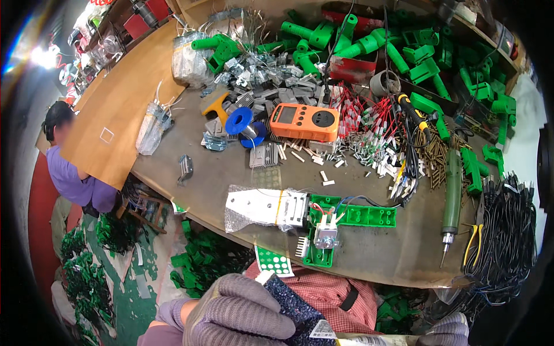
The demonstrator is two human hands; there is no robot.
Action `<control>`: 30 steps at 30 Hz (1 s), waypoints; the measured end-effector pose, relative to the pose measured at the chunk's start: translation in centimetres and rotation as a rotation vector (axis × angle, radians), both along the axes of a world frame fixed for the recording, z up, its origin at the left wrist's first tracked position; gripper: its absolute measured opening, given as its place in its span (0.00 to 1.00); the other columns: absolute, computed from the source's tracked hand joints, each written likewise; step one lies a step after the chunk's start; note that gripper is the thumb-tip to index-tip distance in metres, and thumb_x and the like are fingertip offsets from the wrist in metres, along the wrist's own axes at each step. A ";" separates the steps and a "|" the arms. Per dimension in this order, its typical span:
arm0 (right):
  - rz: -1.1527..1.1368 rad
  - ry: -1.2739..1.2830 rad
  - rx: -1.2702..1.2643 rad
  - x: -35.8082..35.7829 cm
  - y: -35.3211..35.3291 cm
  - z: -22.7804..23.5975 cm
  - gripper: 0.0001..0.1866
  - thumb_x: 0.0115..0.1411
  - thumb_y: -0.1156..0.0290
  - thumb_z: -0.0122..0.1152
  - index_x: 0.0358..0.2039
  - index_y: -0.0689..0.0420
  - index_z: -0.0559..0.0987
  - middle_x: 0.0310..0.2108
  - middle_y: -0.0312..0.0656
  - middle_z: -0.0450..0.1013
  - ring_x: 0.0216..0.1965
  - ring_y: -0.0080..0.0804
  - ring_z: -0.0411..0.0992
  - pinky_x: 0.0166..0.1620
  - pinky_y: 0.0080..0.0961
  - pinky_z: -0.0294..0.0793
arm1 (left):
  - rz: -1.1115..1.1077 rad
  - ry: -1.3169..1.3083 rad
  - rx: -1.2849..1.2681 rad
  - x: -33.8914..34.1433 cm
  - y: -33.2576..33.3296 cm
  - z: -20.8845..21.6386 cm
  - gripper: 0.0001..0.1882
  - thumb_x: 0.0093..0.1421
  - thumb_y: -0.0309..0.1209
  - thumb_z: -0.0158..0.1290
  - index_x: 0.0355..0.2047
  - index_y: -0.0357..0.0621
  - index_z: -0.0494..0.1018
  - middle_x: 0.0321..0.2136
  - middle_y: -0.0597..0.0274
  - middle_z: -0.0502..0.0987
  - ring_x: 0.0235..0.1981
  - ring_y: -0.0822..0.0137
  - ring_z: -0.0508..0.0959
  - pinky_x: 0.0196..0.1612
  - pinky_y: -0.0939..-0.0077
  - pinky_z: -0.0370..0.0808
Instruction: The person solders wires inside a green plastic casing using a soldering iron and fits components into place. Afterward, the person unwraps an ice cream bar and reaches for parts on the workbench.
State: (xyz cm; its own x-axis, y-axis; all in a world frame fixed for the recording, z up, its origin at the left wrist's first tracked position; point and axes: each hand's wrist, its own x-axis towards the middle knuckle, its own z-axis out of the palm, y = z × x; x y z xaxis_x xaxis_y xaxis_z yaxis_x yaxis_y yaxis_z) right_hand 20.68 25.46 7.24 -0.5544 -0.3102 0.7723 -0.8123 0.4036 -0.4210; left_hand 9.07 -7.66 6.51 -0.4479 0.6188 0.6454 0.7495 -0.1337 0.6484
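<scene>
In a grey knitted glove, my left hand (239, 314) is closed around a dark blue speckled packet (294, 305) with a white printed label, held in front of my body below the table edge. My right hand (447, 331), also gloved, shows only its curled fingers at the lower edge, by the end of a pale strip; what they grip is hidden. On the table ahead lies an opened green plastic housing (366, 216) with a metal component (327, 235) and wires in it. A white plate (262, 207) in clear wrap with a yellow band touches its left side.
An orange meter (304, 122), a blue solder spool (239, 121) and heaped metal parts (259, 75) lie farther back. A green electric screwdriver (452, 202), yellow-handled pliers (474, 245) and black cables (505, 230) are at right. Another person (78, 167) sits at far left.
</scene>
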 end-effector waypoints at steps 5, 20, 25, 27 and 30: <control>-0.010 0.004 0.001 -0.4 -0.2 -0.4 0.18 0.54 0.78 0.59 0.46 0.68 0.72 0.27 0.53 0.73 0.23 0.41 0.72 0.21 0.32 0.69 | 0.165 0.338 0.397 -0.9 5.1 0.1 0.09 0.46 0.29 0.65 0.30 0.55 0.84 0.33 0.68 0.75 0.36 0.61 0.77 0.40 0.63 0.70; -0.086 0.057 -0.038 -1.1 -1.1 -1.2 0.19 0.52 0.78 0.64 0.44 0.67 0.74 0.29 0.56 0.75 0.23 0.39 0.74 0.23 0.32 0.71 | 0.135 0.310 0.268 -1.4 4.6 0.9 0.11 0.45 0.29 0.66 0.32 0.54 0.84 0.35 0.67 0.75 0.37 0.61 0.77 0.39 0.65 0.71; -0.131 -0.024 -0.052 -0.6 -1.1 -1.2 0.22 0.47 0.78 0.73 0.44 0.64 0.79 0.29 0.49 0.79 0.28 0.36 0.78 0.29 0.28 0.76 | 0.073 0.251 0.204 -1.4 4.3 1.2 0.12 0.44 0.29 0.67 0.33 0.52 0.84 0.36 0.66 0.75 0.38 0.61 0.76 0.40 0.65 0.72; -0.149 -0.044 -0.054 -0.5 -1.2 -1.2 0.23 0.46 0.79 0.75 0.44 0.63 0.80 0.29 0.48 0.80 0.29 0.36 0.79 0.31 0.28 0.77 | 0.053 0.268 0.205 -1.7 4.0 0.7 0.12 0.44 0.29 0.66 0.32 0.52 0.83 0.34 0.66 0.74 0.36 0.61 0.75 0.38 0.65 0.70; -0.126 -0.021 -0.064 -0.7 -1.3 -1.2 0.22 0.44 0.80 0.74 0.42 0.67 0.79 0.28 0.50 0.79 0.28 0.35 0.79 0.31 0.28 0.77 | 0.027 0.294 0.205 -2.0 3.8 0.2 0.11 0.44 0.28 0.64 0.31 0.52 0.81 0.32 0.67 0.72 0.33 0.61 0.73 0.34 0.65 0.68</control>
